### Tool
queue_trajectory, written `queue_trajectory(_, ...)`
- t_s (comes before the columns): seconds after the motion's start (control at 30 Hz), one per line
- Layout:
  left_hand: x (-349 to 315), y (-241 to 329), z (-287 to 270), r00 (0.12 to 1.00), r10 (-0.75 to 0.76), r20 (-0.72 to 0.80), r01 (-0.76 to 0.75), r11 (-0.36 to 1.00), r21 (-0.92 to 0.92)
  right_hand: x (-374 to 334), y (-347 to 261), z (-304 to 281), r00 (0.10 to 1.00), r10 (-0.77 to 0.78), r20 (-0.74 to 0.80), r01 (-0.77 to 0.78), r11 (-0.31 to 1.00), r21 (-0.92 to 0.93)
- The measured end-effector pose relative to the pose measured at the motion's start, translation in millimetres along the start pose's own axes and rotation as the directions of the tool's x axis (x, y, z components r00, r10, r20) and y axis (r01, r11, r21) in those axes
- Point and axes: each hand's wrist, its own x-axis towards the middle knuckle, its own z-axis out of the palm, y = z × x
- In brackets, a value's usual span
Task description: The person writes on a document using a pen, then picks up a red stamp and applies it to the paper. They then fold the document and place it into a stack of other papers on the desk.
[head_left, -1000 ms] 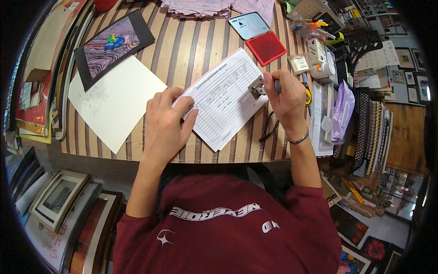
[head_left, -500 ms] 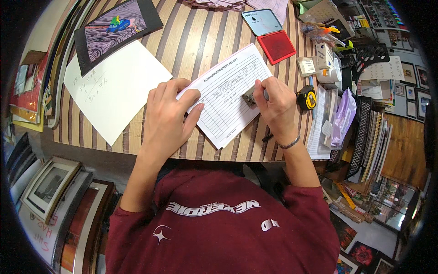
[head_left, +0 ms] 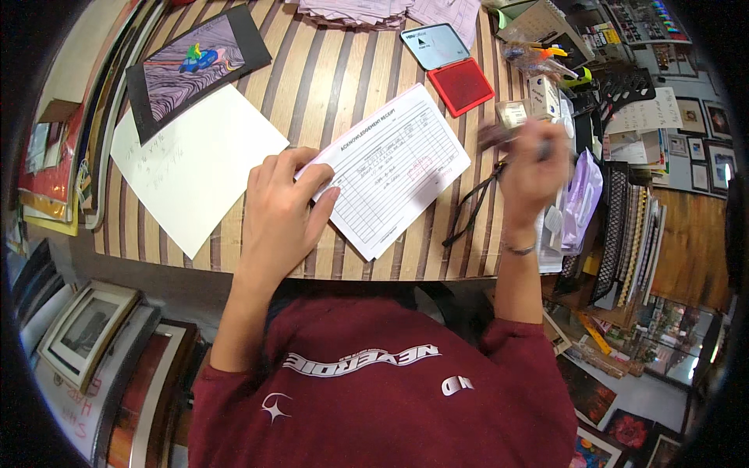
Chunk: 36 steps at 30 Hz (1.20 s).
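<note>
A white printed receipt pad [head_left: 382,210] lies tilted on the striped table, with handwriting in its upper rows and a red stamp mark [head_left: 420,168] on its right part. Across the pad's left edge rests my left hand [head_left: 282,199], fingers stretched and thumb apart. My right hand [head_left: 534,168] is raised to the right of the pad, smeared by motion. It grips a dark rubber stamp [head_left: 493,136], whose blurred end points left. Just beyond the pad, a red ink pad [head_left: 460,86] stands with its lid [head_left: 434,47] raised.
A black cord [head_left: 472,207] lies beside the receipt pad. At the left are a white sheet [head_left: 199,160] and a dark-bordered picture [head_left: 195,62]. Pink papers [head_left: 355,9] sit at the back. A purple packet [head_left: 581,203] and small boxes crowd the right edge.
My right hand has lifted the stamp off the receipt pad and moved right, uncovering a red mark. My left hand stays on the pad's edge.
</note>
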Motion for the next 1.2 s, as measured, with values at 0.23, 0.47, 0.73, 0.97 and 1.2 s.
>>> queue_trajectory(0.23, 1, 7, 2, 1.0, -0.013, -0.001, 0.013, 1.0, -0.007, 70, 49, 17, 0.952, -0.072, 0.297, 0.223, 0.827, -0.515)
queue_trajectory(0.47, 1, 3, 5, 0.999, -0.021, -0.045, 0.02, 0.999, -0.025, 63, 80, 41, 0.929, -0.025, 0.369, 0.225, 0.83, -0.511)
queue_trajectory(0.73, 5, 9, 3, 0.994, -0.105, -0.031, 0.101, 0.989, -0.112, 76, 35, -4, 0.961, -0.096, 0.259, 0.217, 0.842, -0.493)
queue_trajectory(0.97, 21, 1, -9, 0.972, -0.202, 0.117, 0.22, 0.959, -0.177, -35, -21, -70, 0.78, 0.462, 0.422, -0.418, 0.887, -0.198)
queue_trajectory(1.2, 89, 4, 6, 0.882, -0.2, 0.427, 0.253, 0.965, -0.071, -112, -49, -30, 0.746, 0.469, 0.473, -0.398, 0.883, -0.25)
